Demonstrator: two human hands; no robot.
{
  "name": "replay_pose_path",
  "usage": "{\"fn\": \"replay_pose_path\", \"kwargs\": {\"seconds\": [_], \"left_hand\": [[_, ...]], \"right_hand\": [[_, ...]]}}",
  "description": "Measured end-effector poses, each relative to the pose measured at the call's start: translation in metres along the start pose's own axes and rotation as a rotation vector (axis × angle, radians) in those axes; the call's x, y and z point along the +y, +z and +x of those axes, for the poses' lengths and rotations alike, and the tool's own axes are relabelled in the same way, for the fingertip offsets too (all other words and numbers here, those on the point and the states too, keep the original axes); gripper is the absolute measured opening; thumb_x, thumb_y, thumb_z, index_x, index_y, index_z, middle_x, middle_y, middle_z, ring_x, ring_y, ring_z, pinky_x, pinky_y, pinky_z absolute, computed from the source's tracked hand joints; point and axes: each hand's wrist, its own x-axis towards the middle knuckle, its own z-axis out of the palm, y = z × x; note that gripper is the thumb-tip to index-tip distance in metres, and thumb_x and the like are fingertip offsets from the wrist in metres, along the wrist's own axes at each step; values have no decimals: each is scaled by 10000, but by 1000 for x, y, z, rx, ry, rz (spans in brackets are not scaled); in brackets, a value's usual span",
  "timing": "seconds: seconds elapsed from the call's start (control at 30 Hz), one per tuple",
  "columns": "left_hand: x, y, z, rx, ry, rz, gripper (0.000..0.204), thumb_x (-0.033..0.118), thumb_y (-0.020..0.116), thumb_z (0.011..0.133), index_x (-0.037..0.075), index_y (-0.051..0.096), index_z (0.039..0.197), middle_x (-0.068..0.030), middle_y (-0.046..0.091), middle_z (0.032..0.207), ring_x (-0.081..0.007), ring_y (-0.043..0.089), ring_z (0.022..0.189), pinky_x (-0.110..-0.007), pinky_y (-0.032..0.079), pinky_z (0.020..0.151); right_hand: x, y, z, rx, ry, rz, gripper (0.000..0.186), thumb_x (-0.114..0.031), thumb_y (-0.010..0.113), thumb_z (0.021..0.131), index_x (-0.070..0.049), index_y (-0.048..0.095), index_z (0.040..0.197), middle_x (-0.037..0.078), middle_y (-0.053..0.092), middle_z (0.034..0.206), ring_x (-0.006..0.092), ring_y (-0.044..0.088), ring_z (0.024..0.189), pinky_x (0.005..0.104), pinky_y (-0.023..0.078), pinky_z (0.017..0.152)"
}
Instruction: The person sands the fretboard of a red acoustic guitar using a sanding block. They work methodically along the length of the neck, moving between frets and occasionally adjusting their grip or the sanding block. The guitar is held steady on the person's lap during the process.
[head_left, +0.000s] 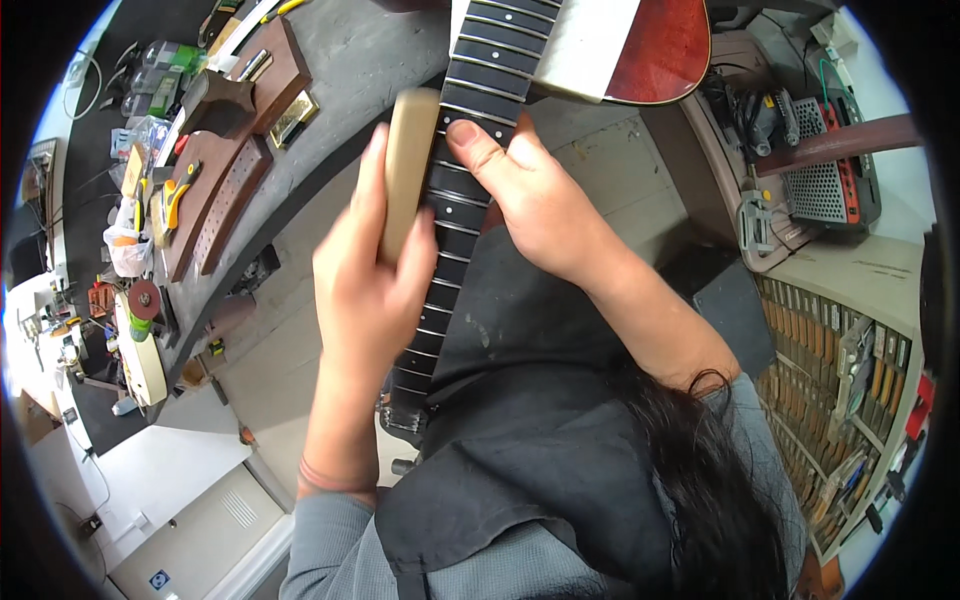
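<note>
A guitar neck with a dark fretboard [458,243], metal frets and pale dot inlays runs from the top centre down toward my lap. My left hand [360,290], slightly blurred, is closed on a pale wooden block [408,160], with the thumb on one side and the fingers on the other. The block lies lengthwise along the fretboard's left edge; its working face is hidden. My right hand [535,195] is wrapped round the neck from the right, thumb on top of the fretboard and fingers out of sight behind it. Part of the guitar's glossy red body [670,50] shows at the top, beside a white covering [580,45].
A dark curved workbench [345,65] at the left carries brown wooden pieces [285,70], yellow-handled pliers [180,195] and plastic bottles [165,75]. To the right are a silver-and-red perforated machine [825,165] and a rack of many handled tools [830,360]. A black apron [510,450] covers my lap.
</note>
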Motion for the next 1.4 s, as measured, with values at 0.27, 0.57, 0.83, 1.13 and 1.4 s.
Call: {"fn": "replay_pose_path", "kwargs": {"seconds": [0.27,0.57,0.83,1.13,1.4], "left_hand": [[4,1,10,22,-9,2,696,14,739,949,28,520,1609,-242,766,1070,-318,766,857,-368,592,802],[-18,-22,-68,-50,27,111,729,-17,743,912,8,518,1605,-270,764,1260,-366,805,1021,-384,609,901],[-1,-6,-12,-38,-58,-5,682,3,720,952,-3,511,1602,-257,704,1258,-333,706,1091,-383,549,941],[2,-3,5,43,-7,20,721,15,761,917,66,541,1601,-229,744,984,-380,741,803,-411,590,761],[-15,-33,-88,-123,-85,15,692,-23,718,939,-62,494,1592,-285,672,1468,-354,714,1311,-366,531,1089]], "right_hand": [[6,1,2,-11,-19,37,471,-348,557,1168,14,478,1459,121,677,1316,200,642,1214,368,501,1070],[8,-1,-3,49,-21,-20,481,-387,565,1163,14,519,1425,100,697,1187,195,652,1115,374,511,1034],[0,0,0,-2,-6,-38,479,-420,551,1166,2,550,1394,76,705,1199,160,648,1088,343,521,989],[-11,7,-2,-26,72,0,432,-406,544,1172,-39,562,1400,36,691,1147,86,654,891,273,553,754],[16,0,1,45,-30,-56,438,-419,546,1171,-37,569,1384,18,683,1089,66,640,927,265,549,792]]}}
